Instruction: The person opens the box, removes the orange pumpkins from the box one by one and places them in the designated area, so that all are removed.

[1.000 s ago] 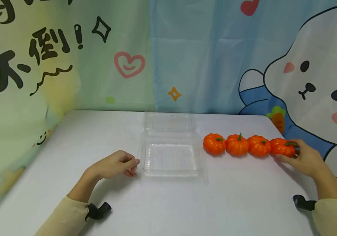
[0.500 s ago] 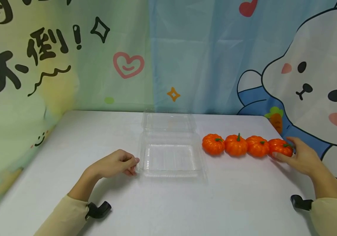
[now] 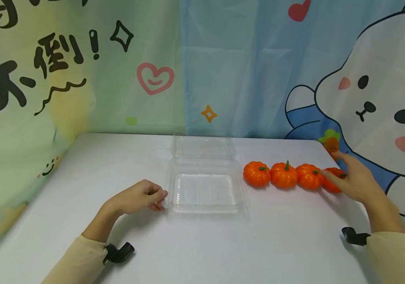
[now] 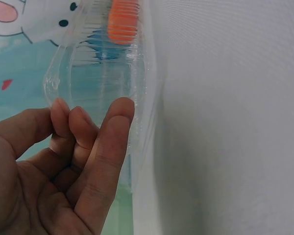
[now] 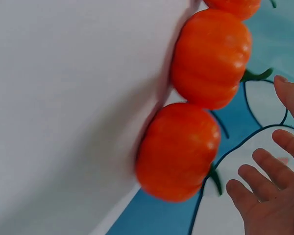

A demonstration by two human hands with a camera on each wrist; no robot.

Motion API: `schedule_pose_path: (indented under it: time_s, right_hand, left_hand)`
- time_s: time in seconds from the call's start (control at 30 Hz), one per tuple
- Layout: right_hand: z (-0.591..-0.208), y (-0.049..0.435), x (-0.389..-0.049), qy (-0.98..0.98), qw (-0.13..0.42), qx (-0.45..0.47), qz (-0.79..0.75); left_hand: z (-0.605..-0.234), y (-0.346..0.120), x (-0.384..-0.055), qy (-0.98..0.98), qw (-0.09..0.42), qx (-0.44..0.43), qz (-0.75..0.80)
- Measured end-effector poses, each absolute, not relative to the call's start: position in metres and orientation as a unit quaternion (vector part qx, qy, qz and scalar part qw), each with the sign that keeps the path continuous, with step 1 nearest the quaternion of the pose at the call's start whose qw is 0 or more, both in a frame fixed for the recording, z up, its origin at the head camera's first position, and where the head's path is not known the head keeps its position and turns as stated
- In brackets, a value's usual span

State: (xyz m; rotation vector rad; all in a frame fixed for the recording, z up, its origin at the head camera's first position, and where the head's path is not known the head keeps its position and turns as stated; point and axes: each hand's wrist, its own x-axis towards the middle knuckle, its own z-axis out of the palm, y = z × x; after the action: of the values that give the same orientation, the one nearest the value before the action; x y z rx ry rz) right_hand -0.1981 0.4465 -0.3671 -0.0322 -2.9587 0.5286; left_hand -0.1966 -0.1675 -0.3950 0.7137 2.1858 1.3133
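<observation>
A clear plastic clamshell container (image 3: 206, 189) lies with its lid folded back on the white table. My left hand (image 3: 140, 199) holds its left edge; in the left wrist view, curled fingers (image 4: 120, 110) meet the rim. To the right, several small orange pumpkins with green stems stand in a row, side by side. My right hand (image 3: 356, 183) hovers over the rightmost pumpkin (image 3: 333, 185) and partly hides it in the head view. From the right wrist, its fingers (image 5: 269, 169) look spread and apart from that end pumpkin (image 5: 179, 152), with nothing between them.
The leftmost pumpkin (image 3: 256, 174) sits just right of the container. Behind the white table (image 3: 202, 248) hangs a printed curtain (image 3: 223, 71) with a cartoon rabbit. A black wrist mount (image 3: 118, 252) sticks out from each sleeve.
My right hand has loosened from around the rightmost pumpkin and shifted up and left over it. The pumpkins and the container stay put. My left hand has not moved.
</observation>
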Motion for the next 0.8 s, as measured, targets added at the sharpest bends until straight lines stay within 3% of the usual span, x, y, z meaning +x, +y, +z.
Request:
schedule_pose_path:
  time_s: [0.8]
  right_hand:
    - [-0.347, 0.385, -0.227, -0.977, 0.086, 0.054, 0.188]
  left_hand:
    - [-0.391, -0.167, -0.192, 0.802, 0.249, 0.251, 0.481]
